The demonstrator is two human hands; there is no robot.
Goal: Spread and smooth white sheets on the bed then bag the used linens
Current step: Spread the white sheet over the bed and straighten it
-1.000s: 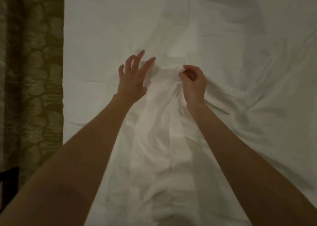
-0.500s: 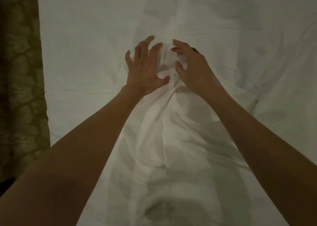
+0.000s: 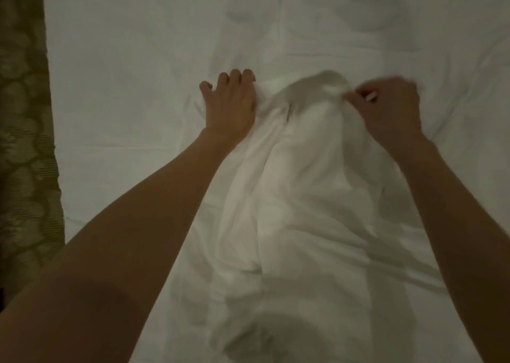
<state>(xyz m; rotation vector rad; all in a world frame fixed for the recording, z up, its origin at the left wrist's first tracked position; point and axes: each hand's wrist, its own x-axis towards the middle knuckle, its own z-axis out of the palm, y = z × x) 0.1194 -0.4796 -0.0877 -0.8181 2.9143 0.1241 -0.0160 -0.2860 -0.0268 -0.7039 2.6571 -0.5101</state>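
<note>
We see a bunched white cotton sheet (image 3: pixel 298 175) lying in a rumpled ridge down the middle of the bed (image 3: pixel 124 86), over a flatter white layer. Our left hand (image 3: pixel 230 106) grips its upper left edge with curled fingers (image 3: pixel 237 77). Our right hand (image 3: pixel 392 111), blurred, pinches the upper right fold. A patterned olive carpet (image 3: pixel 24 142) lies left of the bed.

- Left hand (image 3: pixel 230 108) — upper middle of the frame, bare, no ring or glove visible.
- Right hand (image 3: pixel 389 114) — upper right of centre, bare, motion-blurred.
- Both forearms run in from the bottom corners — bare, no sleeves, watch or bracelet showing.
</note>
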